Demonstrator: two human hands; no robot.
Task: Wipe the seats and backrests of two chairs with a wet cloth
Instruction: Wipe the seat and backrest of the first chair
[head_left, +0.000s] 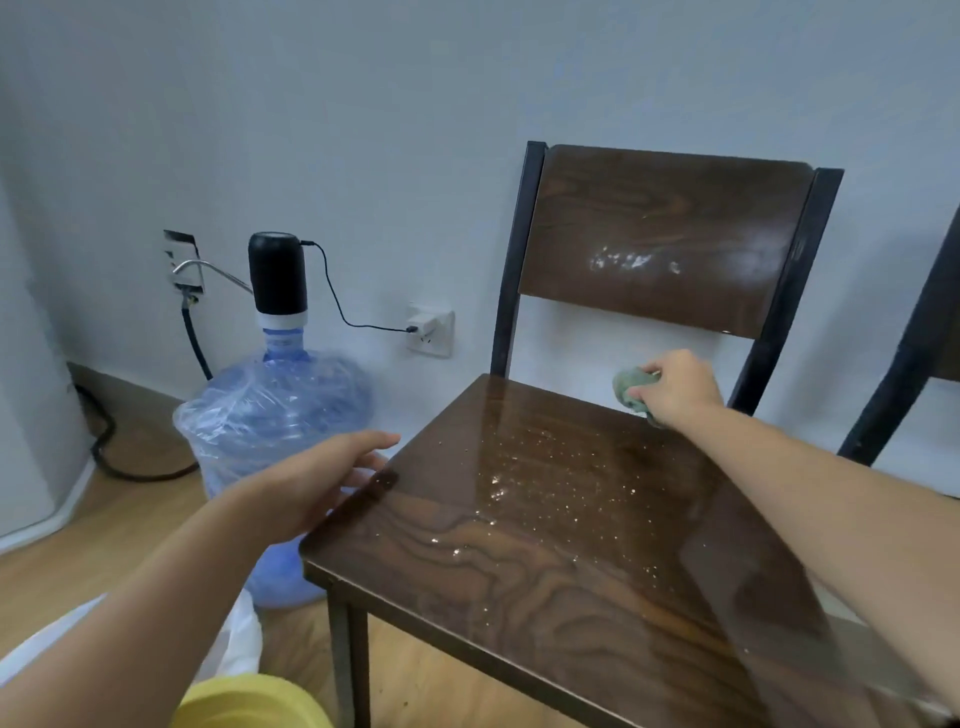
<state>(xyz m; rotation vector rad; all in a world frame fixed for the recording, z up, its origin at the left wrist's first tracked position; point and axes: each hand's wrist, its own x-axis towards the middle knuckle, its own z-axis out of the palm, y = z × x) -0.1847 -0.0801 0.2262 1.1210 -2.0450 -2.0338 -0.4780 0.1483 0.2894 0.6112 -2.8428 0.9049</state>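
At the far right corner of the seat (545, 519), just below the backrest (665, 234), the right hand (678, 387) closes its grip around a bunched green cloth (629, 387), which rests against the seat's rear edge. Across the middle of the dark wood-grain seat lies a band of water droplets and a glossy wet film, running from the rear edge toward the front edge; a paler smeared patch of droplets also marks the lower middle of the backrest. Beside the seat's left edge, the left hand (332, 478) is held with fingers extended and grip released, its fingertips close to the left edge near its midpoint; whether they touch the wood cannot be told. The chair (511, 291) has a black metal frame and stands against a pale wall. At the right margin, the dark frame of a second chair (904, 353) is partly visible, near the first but apart from it. On the wooden floor left of the chair stands a large blue water bottle (275, 415) wrapped in clear plastic film and topped by a black pump dispenser (277, 273), whose thin cable runs to a wall socket (430, 332). At the bottom margin a yellow object (249, 701) appears, too cropped to identify.
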